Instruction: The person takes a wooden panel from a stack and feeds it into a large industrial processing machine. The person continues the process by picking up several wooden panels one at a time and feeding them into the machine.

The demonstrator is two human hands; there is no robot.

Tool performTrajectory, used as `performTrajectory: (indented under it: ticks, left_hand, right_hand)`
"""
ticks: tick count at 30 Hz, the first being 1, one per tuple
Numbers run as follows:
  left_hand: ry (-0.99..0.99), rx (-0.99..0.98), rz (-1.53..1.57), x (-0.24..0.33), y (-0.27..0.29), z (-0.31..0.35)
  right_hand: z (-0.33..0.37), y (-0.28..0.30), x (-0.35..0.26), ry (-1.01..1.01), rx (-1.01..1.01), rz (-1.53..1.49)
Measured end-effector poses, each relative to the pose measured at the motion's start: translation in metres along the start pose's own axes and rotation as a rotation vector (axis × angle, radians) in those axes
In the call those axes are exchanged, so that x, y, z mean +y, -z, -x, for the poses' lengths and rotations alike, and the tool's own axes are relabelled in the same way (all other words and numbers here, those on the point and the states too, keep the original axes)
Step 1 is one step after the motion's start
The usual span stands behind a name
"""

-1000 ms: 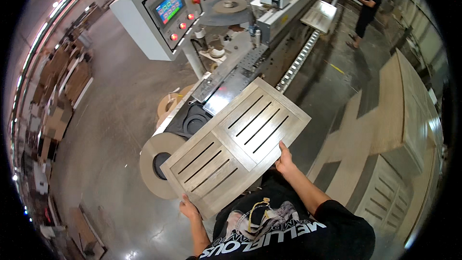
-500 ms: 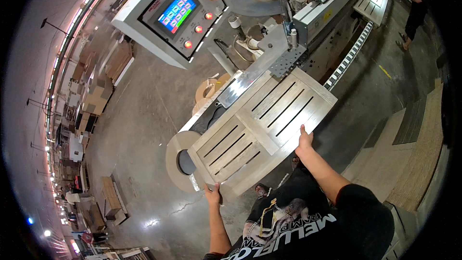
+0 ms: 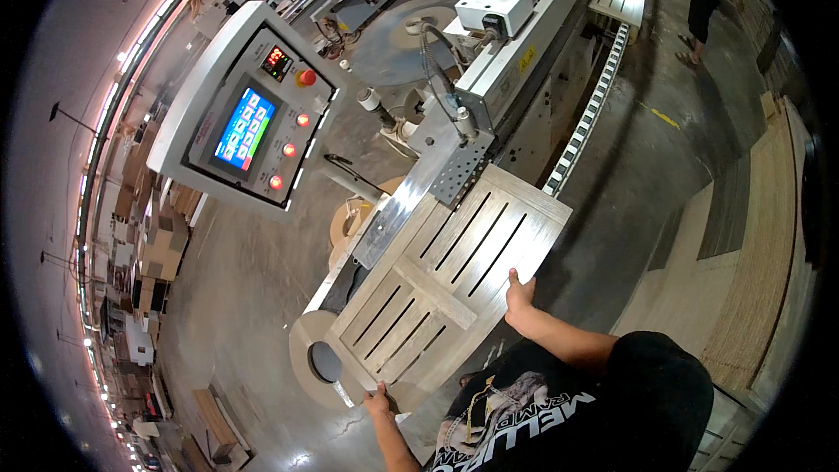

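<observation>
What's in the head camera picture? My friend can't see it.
A person's left hand and right hand grip a slotted wooden panel at a long machine. A control box with a lit screen is at upper left; a tan roll is by the panel's near end.

brown boxes (image 3: 160, 246), yellow floor mark (image 3: 664, 117)

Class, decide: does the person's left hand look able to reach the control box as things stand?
Probably not: the left hand holds the slatted board, and the control box stands well beyond the tan roll.
</observation>
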State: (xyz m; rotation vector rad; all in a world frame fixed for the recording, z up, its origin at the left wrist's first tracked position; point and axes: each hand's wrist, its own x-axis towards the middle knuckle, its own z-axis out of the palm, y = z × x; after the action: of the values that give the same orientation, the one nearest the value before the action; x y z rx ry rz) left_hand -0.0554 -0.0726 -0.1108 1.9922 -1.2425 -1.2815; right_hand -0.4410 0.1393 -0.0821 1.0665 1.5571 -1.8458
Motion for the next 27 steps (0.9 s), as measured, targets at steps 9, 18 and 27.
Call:
performTrajectory:
  ticks: [9, 18, 27]
  left_hand:
    - [-0.067, -0.099, 0.024, 0.029, -0.055, 0.037]
    - [0.002, -0.187, -0.098, 0.049, -0.124, 0.066]
    - [-0.191, -0.326, -0.061, 0.011, -0.188, 0.05]
  right_hand:
    - [-0.05, 0.003, -0.042, 0.006, 0.035, 0.049]
    - [-0.107, 0.01, -0.095, 0.01, 0.149, 0.073]
    - [-0.165, 0.017, -0.152, 0.126, 0.059, 0.136]
